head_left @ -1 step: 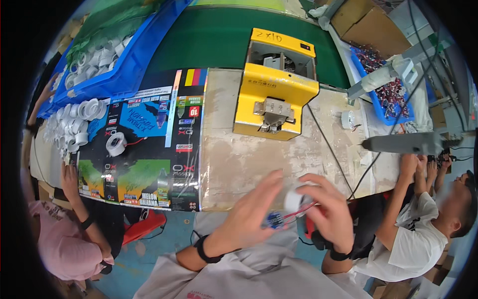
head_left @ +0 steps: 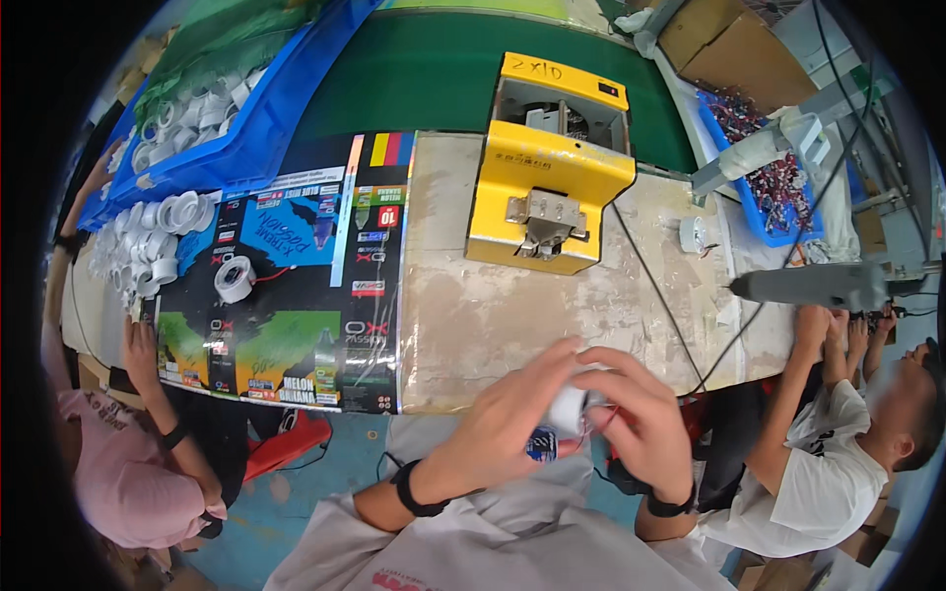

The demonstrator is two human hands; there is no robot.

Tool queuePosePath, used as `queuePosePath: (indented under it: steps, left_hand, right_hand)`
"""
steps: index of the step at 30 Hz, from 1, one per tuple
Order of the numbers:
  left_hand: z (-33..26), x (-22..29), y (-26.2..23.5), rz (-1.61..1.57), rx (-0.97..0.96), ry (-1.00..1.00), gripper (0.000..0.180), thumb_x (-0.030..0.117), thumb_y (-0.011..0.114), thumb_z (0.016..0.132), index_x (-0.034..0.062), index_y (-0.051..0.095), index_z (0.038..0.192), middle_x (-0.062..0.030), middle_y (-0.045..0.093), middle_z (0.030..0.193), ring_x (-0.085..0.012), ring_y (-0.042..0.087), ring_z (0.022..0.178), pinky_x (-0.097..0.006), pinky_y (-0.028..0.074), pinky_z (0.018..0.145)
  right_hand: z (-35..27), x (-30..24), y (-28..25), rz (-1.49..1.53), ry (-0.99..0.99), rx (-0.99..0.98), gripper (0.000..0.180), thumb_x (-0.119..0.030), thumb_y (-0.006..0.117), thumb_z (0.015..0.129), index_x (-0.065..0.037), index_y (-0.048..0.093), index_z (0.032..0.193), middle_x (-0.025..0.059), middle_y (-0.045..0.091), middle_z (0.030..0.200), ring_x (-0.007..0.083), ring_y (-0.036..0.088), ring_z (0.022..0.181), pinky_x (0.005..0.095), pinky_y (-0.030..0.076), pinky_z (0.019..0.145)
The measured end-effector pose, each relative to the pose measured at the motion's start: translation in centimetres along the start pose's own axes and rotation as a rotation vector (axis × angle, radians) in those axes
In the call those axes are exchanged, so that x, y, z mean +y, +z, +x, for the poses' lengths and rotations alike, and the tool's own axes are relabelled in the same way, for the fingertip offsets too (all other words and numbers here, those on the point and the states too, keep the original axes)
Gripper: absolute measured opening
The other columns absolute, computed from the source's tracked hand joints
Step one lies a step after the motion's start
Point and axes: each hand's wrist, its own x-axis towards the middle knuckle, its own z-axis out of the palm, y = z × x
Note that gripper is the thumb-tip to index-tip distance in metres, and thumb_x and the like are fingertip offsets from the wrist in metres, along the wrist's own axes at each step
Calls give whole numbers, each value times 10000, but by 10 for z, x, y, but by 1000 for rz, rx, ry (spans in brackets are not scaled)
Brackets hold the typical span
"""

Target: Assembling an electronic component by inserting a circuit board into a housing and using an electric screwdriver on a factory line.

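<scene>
In front of my body, just past the table's near edge, a white plastic ring-shaped housing (head_left: 568,410) sits between my hands. My left hand (head_left: 507,416) presses on its left side, fingers stretched along it. On the right, my right hand (head_left: 642,419) curls its fingers over the top and side of the same housing. Below the housing, by my left palm, hangs a small round blue circuit board (head_left: 542,444). Red wires (head_left: 572,448) run from the board toward my right fingers. The fingers partly cover the housing, so its inside is hidden.
A yellow machine (head_left: 550,167) stands ahead. At left are a blue crate (head_left: 251,148) of white rings, loose white rings (head_left: 148,246) and one wired housing (head_left: 235,280). Rightward are another housing (head_left: 693,234), a grey tool (head_left: 808,286), a blue bin (head_left: 769,187) and cables. People sit on both sides.
My hands have come closer together, and my left fingers have moved right onto the white housing. The blue board is now tucked nearer the housing, its wires less spread out.
</scene>
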Motion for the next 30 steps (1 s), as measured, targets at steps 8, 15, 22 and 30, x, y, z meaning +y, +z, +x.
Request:
queuePosePath:
  steps: [8,15,22,30]
  left_hand:
    - [-10,1,-4,-215,245,-29,736,-6,785,651,-35,441,1302,-234,504,1294,-369,552,1133,-368,469,926]
    - [-13,4,-20,77,313,-92,665,35,795,648,-18,496,1241,-188,509,1186,-348,564,1013,-364,482,842]
    - [-16,-2,-24,81,389,-200,614,161,810,694,-40,528,1201,-159,502,1179,-274,564,1029,-331,482,850]
    - [-19,-2,-32,187,306,-154,598,76,773,643,-13,537,1186,-173,534,1202,-325,571,1054,-353,450,913]
  right_hand:
    - [8,1,40,-511,-414,420,377,-48,699,643,-125,689,1011,85,605,1112,288,515,1019,391,427,851]
    - [0,10,40,-799,-583,307,285,-201,650,693,-153,703,969,-24,596,983,158,522,873,313,365,727]
    - [10,14,44,-746,-702,169,265,-183,617,714,-111,687,960,-14,593,910,142,525,742,299,373,631]
    - [24,-8,37,-335,-449,118,252,-24,686,674,-56,708,923,43,649,846,168,579,657,283,441,580]
